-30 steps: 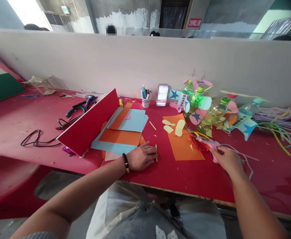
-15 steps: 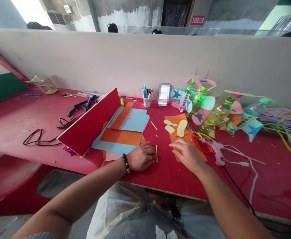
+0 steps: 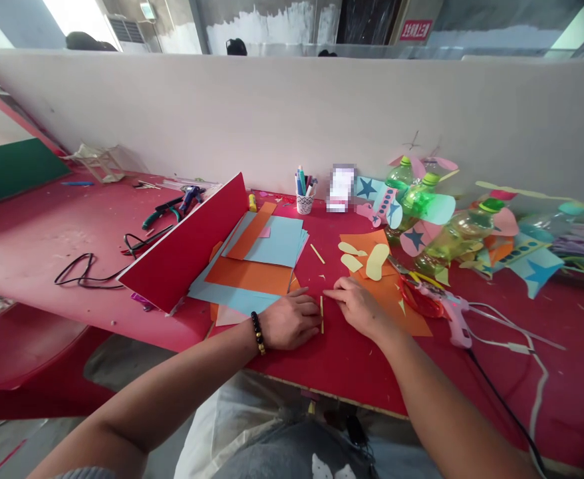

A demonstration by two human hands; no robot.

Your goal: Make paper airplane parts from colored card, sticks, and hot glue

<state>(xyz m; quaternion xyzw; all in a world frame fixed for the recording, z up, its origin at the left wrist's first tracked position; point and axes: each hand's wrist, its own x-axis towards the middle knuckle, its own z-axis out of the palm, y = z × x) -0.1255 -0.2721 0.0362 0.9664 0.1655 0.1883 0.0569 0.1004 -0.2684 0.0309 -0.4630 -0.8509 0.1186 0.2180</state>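
A thin pale yellow paper strip lies upright in view on the red table, at the fingertips of my left hand. That hand rests low on the tabletop with its fingers stretched out. Just beyond the strip's far end, my right hand hovers or rests with its fingers extended, apparently holding nothing. A second yellow strip lies farther away. Pale yellow paper cut-outs sit on orange paper past my right hand.
Left are stacked blue and orange sheets and a leaning red board. A pen cup and phone stand behind. At right are red-handled scissors, a pink glue gun with cables, and decorated bottles.
My right hand has moved left, closer to the strip and my left hand. The left hand stays beside the strip. The view has turned slightly, shifting the scene.
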